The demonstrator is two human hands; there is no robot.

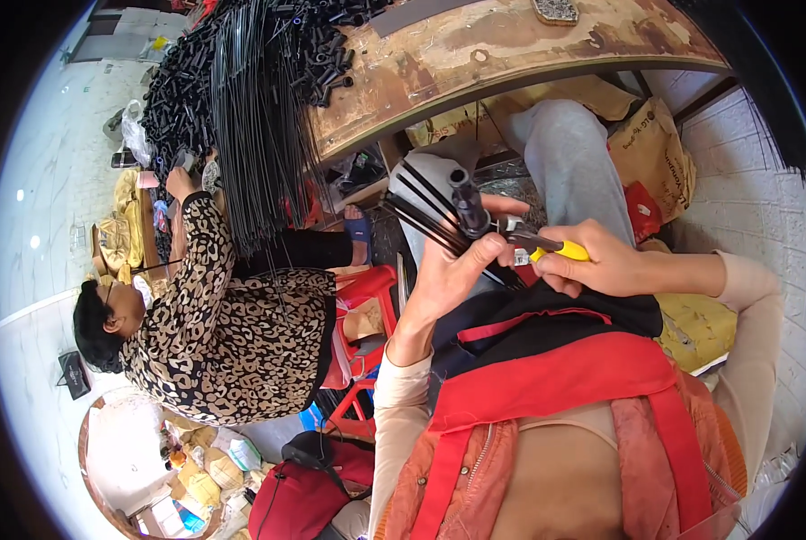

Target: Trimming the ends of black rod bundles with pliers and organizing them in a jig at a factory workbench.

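Note:
My left hand [457, 265] grips a short black tube [467, 200] with several thin black rods [421, 211] fanning out from it toward the left. My right hand [601, 261] holds yellow-handled pliers [547, 245], whose jaws meet the rods just beside the tube. Both hands work over my lap, above my grey trouser leg [569, 153] and a red and black apron [556, 360].
A worn wooden workbench [511, 45] carries a heap of short black tubes [322, 54] and a bundle of long black rods [250, 117]. A person in a spotted top [232, 333] sits at my left on a red stool [367, 297]. Sacks lie under the bench.

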